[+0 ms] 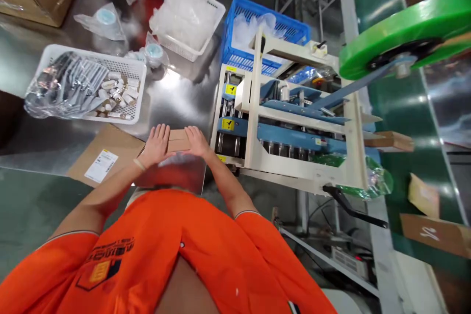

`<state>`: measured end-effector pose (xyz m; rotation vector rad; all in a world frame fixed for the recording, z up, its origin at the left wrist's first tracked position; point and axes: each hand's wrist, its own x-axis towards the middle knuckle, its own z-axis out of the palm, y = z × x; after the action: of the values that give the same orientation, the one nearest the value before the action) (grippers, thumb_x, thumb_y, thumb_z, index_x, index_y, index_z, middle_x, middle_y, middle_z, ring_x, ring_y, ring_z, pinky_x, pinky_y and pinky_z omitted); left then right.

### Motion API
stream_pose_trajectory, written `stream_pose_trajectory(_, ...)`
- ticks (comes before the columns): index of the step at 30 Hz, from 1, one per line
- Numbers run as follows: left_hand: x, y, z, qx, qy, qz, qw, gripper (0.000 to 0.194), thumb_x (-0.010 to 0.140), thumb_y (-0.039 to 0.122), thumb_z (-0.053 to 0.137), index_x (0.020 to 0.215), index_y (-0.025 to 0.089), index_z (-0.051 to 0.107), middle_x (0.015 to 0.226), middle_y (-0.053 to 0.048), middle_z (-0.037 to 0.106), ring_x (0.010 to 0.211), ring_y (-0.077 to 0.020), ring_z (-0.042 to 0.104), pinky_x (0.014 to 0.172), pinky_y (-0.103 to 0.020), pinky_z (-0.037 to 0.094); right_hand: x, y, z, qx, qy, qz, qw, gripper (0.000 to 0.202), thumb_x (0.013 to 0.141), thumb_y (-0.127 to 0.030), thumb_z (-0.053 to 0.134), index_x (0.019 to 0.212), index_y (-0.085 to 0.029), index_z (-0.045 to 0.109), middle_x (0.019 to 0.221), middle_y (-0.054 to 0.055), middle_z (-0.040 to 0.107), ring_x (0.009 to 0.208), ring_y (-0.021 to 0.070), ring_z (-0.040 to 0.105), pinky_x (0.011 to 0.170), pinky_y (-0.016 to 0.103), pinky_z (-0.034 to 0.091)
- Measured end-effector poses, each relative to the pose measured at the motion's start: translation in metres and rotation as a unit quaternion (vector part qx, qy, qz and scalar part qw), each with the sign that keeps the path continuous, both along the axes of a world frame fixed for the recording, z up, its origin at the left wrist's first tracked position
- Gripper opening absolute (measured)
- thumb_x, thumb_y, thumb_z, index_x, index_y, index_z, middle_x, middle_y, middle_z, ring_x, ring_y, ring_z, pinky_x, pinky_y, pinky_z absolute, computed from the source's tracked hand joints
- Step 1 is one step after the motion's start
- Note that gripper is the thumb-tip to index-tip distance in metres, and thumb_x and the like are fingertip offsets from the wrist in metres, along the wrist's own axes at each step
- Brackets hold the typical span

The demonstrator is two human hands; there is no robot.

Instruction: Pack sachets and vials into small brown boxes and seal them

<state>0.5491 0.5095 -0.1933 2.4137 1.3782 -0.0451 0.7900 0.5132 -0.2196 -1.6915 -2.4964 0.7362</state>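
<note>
Right now, left hand [157, 144]: fingers nearly straight and set close together, pointing away from the body, gripping the left end of a small brown rectangular cardboard box [179, 141]; a thin pale band [139, 164] circles the wrist.
Right hand [197, 141]: fingers bent a little more, closed over the right end of the same box, so that both hands grasp it.
Cardboard box: between the two hands, above the near edge of the worktop; matt, flat-faced, with a straight seam running across its top. Whether it rests on the surface or is slightly raised, I cannot tell.
Worktop [176, 103]: smooth, shiny metal with blurred reflections.
Cardboard sheet: a flat brown piece [123, 143] just left of the left hand, bearing a white printed label [101, 166].
Near basket: white perforated plastic, rectangular with rounded corners [142, 89], holding a crinkled clear bag of grey strips [79, 78] beside loose small white-and-brown cylinders [121, 92].
Far basket: white plastic [220, 12], heaped with filmy translucent bags [187, 5].
Machine: cream frame [253, 152] with blue metal rails [287, 135] and shiny rollers, to the right of the right hand.
Wheel: glossy green ring [405, 29] above the machine's far end.
</note>
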Motion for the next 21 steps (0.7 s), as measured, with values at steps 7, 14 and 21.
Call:
stream_pose_trajectory(7,0.010,0.006,-0.012,0.026,0.000,0.046,0.999,0.103,0.106,0.067,0.063,0.167,-0.014,0.044,0.164,-0.047,0.050,0.161,-0.0615,0.043,0.135,-0.072,0.028,0.016,-0.030,-0.036,0.046,0.058,-0.216,0.974,0.120,0.070,-0.058,0.107,0.166,-0.011,0.052,0.175,0.032,0.043,0.168,0.0462,0.039,0.136,0.061,0.040)
stream_pose_trajectory(14,0.080,0.119,-0.010,0.072,-0.016,-0.031,0.997,0.100,0.112,0.072,0.053,0.160,-0.016,0.045,0.156,-0.045,0.054,0.152,-0.0575,0.050,0.132,-0.072,0.033,0.004,-0.086,-0.091,-0.022,-0.097,-0.334,0.937,0.048,0.112,-0.051,0.065,0.150,-0.023,0.069,0.165,0.024,0.061,0.152,0.0423,0.060,0.120,0.057,0.056)
stream_pose_trajectory(21,0.210,0.191,-0.019,0.064,-0.086,-0.117,0.987,0.106,0.101,0.072,0.071,0.162,-0.012,0.050,0.158,-0.043,0.055,0.153,-0.0564,0.049,0.135,-0.069,0.030,-0.001,-0.099,-0.128,0.086,-0.078,-0.345,0.931,0.043,0.102,-0.043,0.082,0.134,-0.015,0.077,0.145,0.024,0.073,0.138,0.0394,0.063,0.109,0.052,0.053)
